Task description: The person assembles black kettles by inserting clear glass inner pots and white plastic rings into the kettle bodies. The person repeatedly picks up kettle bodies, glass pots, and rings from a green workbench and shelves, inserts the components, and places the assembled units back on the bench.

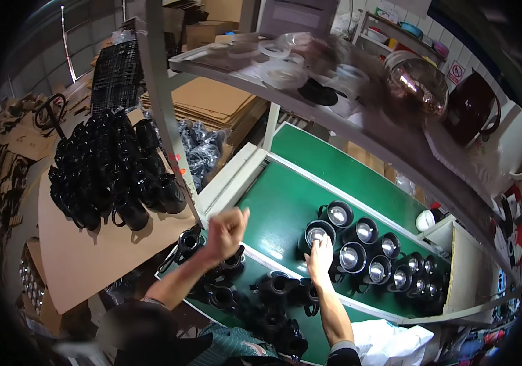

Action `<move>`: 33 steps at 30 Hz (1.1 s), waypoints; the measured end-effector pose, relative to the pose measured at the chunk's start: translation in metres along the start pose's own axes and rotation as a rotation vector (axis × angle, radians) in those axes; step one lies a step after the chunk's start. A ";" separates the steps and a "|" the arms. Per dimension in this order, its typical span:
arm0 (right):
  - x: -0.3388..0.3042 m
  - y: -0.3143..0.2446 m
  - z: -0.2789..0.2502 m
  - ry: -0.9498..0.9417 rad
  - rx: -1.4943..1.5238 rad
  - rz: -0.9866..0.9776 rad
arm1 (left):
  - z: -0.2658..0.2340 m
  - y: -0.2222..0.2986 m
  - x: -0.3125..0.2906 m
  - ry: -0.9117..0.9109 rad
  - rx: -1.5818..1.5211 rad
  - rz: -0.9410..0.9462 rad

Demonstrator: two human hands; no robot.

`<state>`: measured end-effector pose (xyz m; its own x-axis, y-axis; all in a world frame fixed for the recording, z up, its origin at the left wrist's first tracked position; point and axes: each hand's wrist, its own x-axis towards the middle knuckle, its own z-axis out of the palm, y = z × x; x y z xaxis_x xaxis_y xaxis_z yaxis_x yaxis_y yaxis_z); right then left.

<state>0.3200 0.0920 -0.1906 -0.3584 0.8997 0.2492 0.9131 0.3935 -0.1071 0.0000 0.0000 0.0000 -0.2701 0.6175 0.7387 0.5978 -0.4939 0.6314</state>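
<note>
On the green bench (273,189), my right hand (320,259) has its fingers over the near rim of a black handled pot (309,243) with a shiny metal inside. Several like pots, among them one black pot (352,258), stand upright in rows to the right of it. To the left, my left hand (227,233) is raised with curled fingers and the thumb side up, and nothing shows in it. Beneath and beside that forearm, several black vessels with narrower round openings (279,284) stand on the nearer green strip; my arms partly hide them.
A shelf (352,113) crosses above the bench, bearing clear plastic rings (282,74), a shiny round bowl (416,85) and a dark red jug (469,108). Black handled vessels (111,165) are piled on cardboard (99,262) at left. A grey post (166,116) rises beside them. White plastic (389,343) lies near the front.
</note>
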 end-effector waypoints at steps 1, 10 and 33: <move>-0.002 -0.003 -0.011 0.077 0.030 -0.019 | 0.000 0.003 0.005 0.011 0.000 0.009; -0.056 -0.036 -0.094 0.289 0.353 -0.075 | -0.073 0.045 0.234 0.172 0.283 0.332; -0.109 -0.054 -0.118 0.331 0.574 -0.044 | -0.076 0.044 0.277 -0.241 -0.239 0.001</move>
<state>0.3324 -0.0499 -0.0984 -0.2308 0.8109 0.5378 0.6174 0.5492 -0.5632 -0.1064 0.1028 0.2503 -0.0661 0.7296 0.6807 0.3968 -0.6067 0.6888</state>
